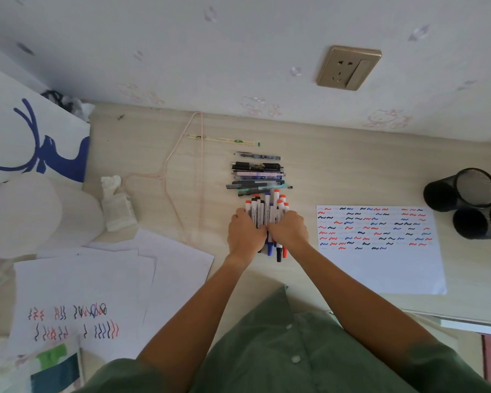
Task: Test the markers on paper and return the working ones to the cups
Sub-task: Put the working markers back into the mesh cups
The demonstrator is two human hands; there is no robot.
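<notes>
Now both hands, left hand (245, 232) and right hand (288, 229), clench the marker bundle (267, 212) mid-desk; square the ends, then carry toward the cups (465, 199) at three o'clock.

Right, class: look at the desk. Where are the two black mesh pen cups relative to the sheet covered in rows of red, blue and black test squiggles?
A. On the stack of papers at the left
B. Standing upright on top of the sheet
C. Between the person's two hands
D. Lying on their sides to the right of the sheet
D: the two black mesh pen cups lie tipped over, open ends showing, just beyond the right edge of the test sheet.
</notes>
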